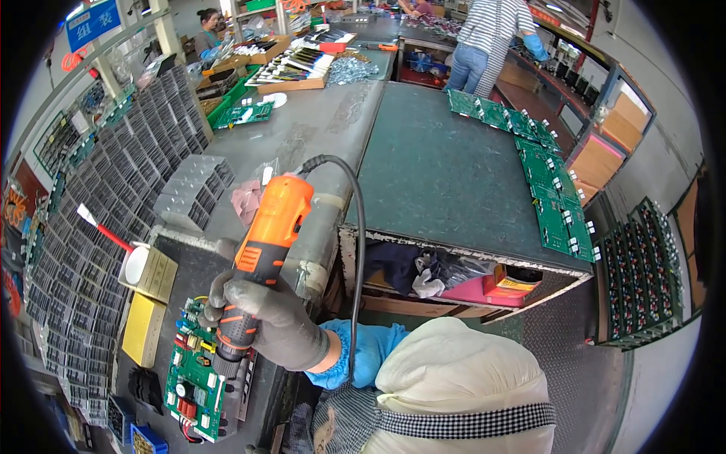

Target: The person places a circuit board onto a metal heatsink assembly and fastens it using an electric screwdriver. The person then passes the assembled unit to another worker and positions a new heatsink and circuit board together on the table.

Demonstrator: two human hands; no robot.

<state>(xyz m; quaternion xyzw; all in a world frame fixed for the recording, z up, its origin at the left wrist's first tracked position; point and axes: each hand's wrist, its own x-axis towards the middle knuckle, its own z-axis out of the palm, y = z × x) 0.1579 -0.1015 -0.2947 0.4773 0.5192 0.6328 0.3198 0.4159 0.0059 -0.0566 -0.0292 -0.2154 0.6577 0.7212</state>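
My right hand (283, 321), in a grey glove with a blue sleeve cover at the wrist, is wrapped round an orange-and-black corded electric screwdriver (272, 216). The tool is tilted, its dark nose pointing down at the right side of a green circuit board (198, 382). Whether the tip touches anything there is hidden by the nose. Several components stand on the board, and grey metal parts (246, 386) lie along its right edge. I cannot make out my left hand.
Stacked grey metal pieces (98, 197) fill the left side. Nearer are a yellow box (144, 329), a white cup (139, 265) with a red-handled brush (106, 227), and a blue bin (147, 439). Green boards (541, 174) line the right-hand table (439, 166). Another person (491, 45) stands beyond.
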